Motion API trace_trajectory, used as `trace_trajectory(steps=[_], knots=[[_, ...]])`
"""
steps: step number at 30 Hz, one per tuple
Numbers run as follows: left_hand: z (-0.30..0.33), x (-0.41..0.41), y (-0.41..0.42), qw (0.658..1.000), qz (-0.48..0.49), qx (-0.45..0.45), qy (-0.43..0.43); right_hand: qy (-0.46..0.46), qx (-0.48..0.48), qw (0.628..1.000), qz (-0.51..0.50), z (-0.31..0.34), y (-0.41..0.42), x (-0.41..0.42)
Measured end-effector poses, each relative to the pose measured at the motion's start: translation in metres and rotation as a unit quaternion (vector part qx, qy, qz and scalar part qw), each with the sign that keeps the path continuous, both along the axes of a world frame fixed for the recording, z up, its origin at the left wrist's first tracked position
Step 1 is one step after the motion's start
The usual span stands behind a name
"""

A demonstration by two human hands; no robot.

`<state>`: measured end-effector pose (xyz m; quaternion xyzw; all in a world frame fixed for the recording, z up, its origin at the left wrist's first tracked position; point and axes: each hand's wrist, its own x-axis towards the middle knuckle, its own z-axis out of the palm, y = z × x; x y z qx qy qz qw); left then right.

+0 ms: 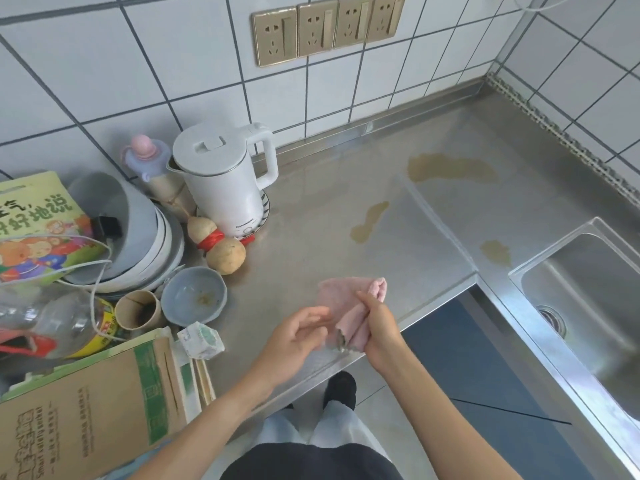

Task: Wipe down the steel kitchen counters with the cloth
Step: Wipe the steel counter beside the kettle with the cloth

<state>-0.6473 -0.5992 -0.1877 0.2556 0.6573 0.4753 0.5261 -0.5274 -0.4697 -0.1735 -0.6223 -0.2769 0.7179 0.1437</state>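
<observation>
A pink cloth is folded over the front edge of the steel counter. My right hand grips its lower folded part. My left hand is beside the cloth with fingers apart, its fingertips touching the cloth's left side. Brown spills lie on the steel: a large one at the back right, a long one in the middle and a small one near the sink.
A white kettle stands at the back left. Stacked bowls, a gourd, a small blue dish, a bottle and a cardboard box crowd the left. A steel sink sits at the right.
</observation>
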Motion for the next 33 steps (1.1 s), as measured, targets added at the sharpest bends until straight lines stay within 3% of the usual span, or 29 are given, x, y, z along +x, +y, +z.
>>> trace_trajectory(steps=[2, 4, 6, 8, 10, 12, 15, 17, 20, 22, 23, 28, 31, 33], knots=[[-0.020, -0.011, 0.000, 0.997, -0.008, -0.017, 0.072, -0.055, 0.121, 0.990, 0.040, -0.007, 0.012, 0.013], [-0.042, -0.024, 0.001, 0.980, -0.039, -0.055, 0.187, -0.078, 0.284, 0.946, 0.138, -0.014, 0.018, 0.020], [-0.067, -0.036, 0.000, 0.934, -0.085, -0.092, 0.335, -0.117, 0.404, 0.866, 0.269, -0.037, 0.017, 0.021], [-0.091, -0.042, -0.002, 0.869, -0.125, -0.102, 0.468, -0.190, 0.423, 0.771, 0.437, -0.074, 0.001, 0.021], [-0.111, -0.042, -0.006, 0.824, -0.148, -0.109, 0.536, -0.251, 0.435, 0.662, 0.556, -0.108, -0.023, 0.026], [-0.130, -0.038, -0.014, 0.798, -0.163, -0.117, 0.568, -0.265, 0.485, 0.604, 0.574, -0.126, -0.032, 0.036], [-0.149, -0.039, -0.019, 0.789, -0.153, -0.108, 0.585, -0.258, 0.530, 0.584, 0.558, -0.135, -0.009, 0.048], [-0.155, -0.037, -0.020, 0.784, -0.142, -0.096, 0.597, -0.302, 0.526, 0.588, 0.535, -0.137, 0.013, 0.049], [-0.163, -0.033, -0.019, 0.780, -0.122, -0.080, 0.608, -0.363, 0.494, 0.632, 0.474, -0.142, 0.036, 0.018], [-0.164, -0.032, -0.018, 0.780, -0.107, -0.078, 0.611, -0.363, 0.475, 0.667, 0.445, -0.146, 0.037, -0.016], [-0.163, -0.033, -0.017, 0.782, -0.102, -0.077, 0.610, -0.353, 0.479, 0.667, 0.449, -0.146, 0.034, -0.031], [-0.155, -0.040, -0.011, 0.820, -0.052, -0.029, 0.570, -0.232, 0.567, 0.567, 0.551, -0.148, 0.000, -0.036], [-0.146, -0.047, 0.000, 0.843, -0.027, -0.012, 0.537, -0.239, 0.571, 0.538, 0.572, -0.148, 0.002, 0.015], [-0.139, -0.052, 0.014, 0.854, -0.027, -0.005, 0.519, -0.286, 0.555, 0.538, 0.566, -0.142, 0.019, 0.053]])
